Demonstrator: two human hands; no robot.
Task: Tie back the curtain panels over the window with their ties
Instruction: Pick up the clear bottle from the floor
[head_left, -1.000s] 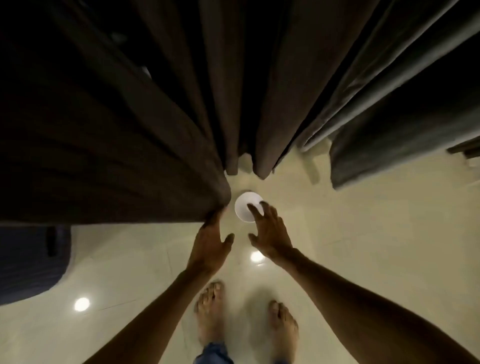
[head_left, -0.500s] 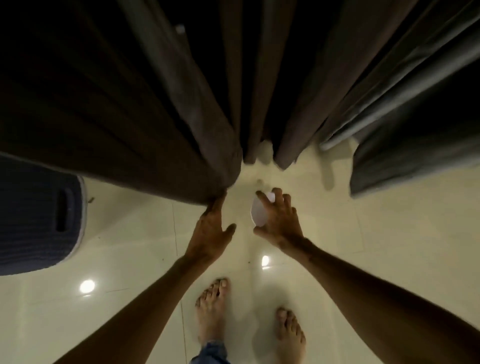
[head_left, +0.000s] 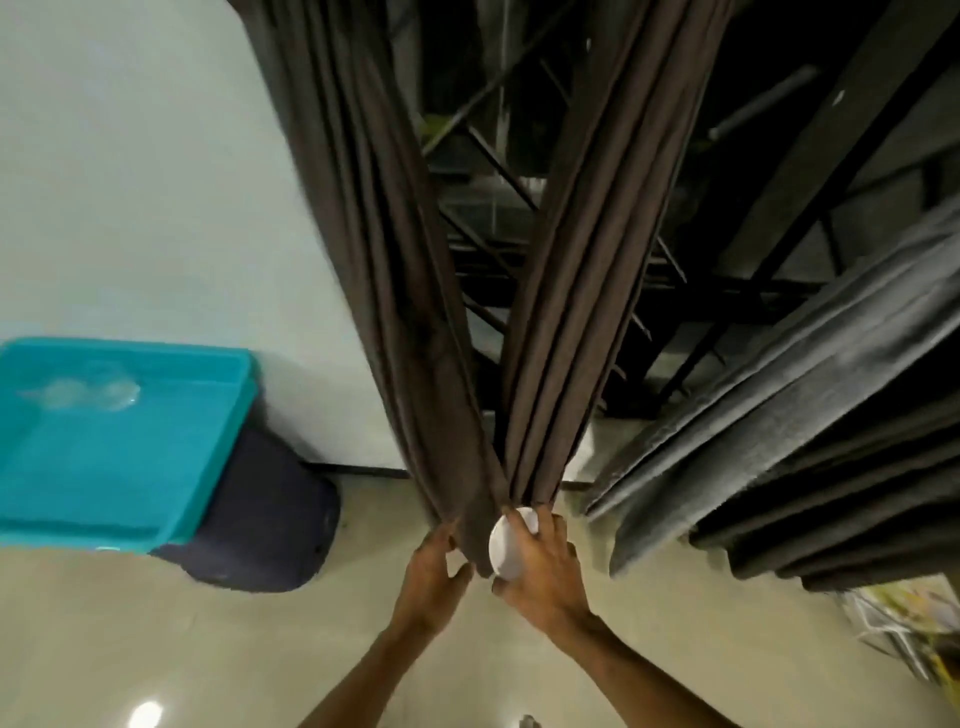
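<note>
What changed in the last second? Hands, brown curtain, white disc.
The brown curtain folds, loose before, are now drawn into one bunch at the hands. The left hand went from touching the hem to gripping the folds. The right hand closed on the white round disc and brought it against the bunch. The view tilted up. The grey curtain and dark blue bin stayed put.

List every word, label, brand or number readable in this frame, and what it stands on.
No readable text anywhere.
White disc in the right hand: blank face.
Brown curtain gripped by the left hand: plain cloth, no tag showing.
Teal lid: glare only, no print.
Yellow and white pile at lower right: may be printed, too blurred to read.
</note>
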